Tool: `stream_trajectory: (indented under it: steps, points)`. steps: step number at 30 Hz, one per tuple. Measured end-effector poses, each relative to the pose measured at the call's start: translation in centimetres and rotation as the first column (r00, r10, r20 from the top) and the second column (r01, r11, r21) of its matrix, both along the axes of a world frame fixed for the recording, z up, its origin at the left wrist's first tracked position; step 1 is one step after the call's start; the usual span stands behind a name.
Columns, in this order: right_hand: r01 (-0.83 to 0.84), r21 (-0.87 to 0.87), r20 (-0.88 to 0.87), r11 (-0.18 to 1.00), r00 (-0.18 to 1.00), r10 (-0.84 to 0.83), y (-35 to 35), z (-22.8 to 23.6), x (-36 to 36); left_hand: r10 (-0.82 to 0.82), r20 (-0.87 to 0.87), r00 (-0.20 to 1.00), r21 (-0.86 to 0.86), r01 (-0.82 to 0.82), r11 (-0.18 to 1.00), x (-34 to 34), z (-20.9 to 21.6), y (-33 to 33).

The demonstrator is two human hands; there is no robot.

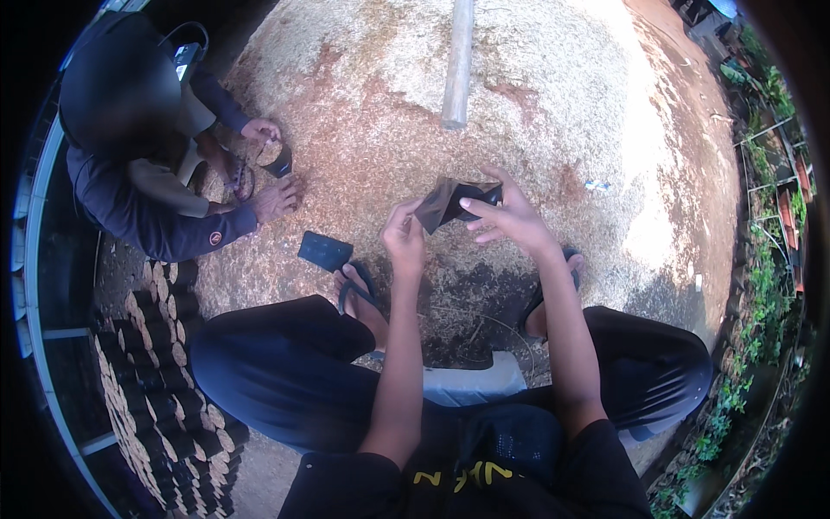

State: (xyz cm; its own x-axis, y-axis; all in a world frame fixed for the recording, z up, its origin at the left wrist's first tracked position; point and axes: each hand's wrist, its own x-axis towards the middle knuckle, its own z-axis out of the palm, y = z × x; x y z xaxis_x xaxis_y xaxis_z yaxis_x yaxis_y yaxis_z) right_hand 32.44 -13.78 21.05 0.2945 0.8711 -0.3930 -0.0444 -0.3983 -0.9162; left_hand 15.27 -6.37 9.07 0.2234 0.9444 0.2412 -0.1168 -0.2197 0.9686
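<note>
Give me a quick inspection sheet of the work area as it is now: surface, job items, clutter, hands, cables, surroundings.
Surface: big mound of pale sawdust-like husk on reddish ground.
Job's things: small black plastic bag held up between both hands; stack of flat black bags on the ground by the left foot.
Clutter: rows of filled black bags packed at lower left; pale pole lying on the mound.
Hands: left hand pinches the bag's left edge; right hand grips its right side, fingers spread.
Cables: nothing seen.
Surroundings: a co-worker crouches at upper left, filling another small bag; potted green plants along the right.
</note>
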Motion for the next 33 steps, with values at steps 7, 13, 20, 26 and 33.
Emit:
stream_trajectory:
  steps: [7, 13, 20, 26, 33]
  points:
    - [0.020, 0.191, 0.558, 0.981, 0.821, -0.125, 0.8, -3.5, -0.4, -0.437, -0.165, 0.884, -0.326, 0.370, 0.870, -2.3, 4.9, 1.1]
    - [-0.001, 0.115, 0.710, 0.993, 0.700, -0.081, 0.7, -3.1, -1.6, -0.291, -0.553, 0.781, -0.256, 0.173, 0.951, 0.5, 6.9, 0.0]
    - [0.011, 0.080, 0.804, 0.997, 0.590, -0.071, 0.1, -3.4, -0.6, -0.051, -0.646, 0.762, -0.173, -0.080, 0.982, -0.2, 4.6, 1.0]
    - [-0.092, 0.122, 0.850, 0.988, 0.524, -0.056, -0.1, -3.2, 0.3, 0.183, -0.661, 0.727, 0.116, -0.142, 0.983, 0.0, 6.1, 0.7]
    - [-0.043, 0.241, 0.691, 0.969, 0.709, -0.141, 0.3, -3.5, 0.1, -0.041, -0.381, 0.924, 0.151, 0.107, 0.983, 2.2, 9.4, -2.7]
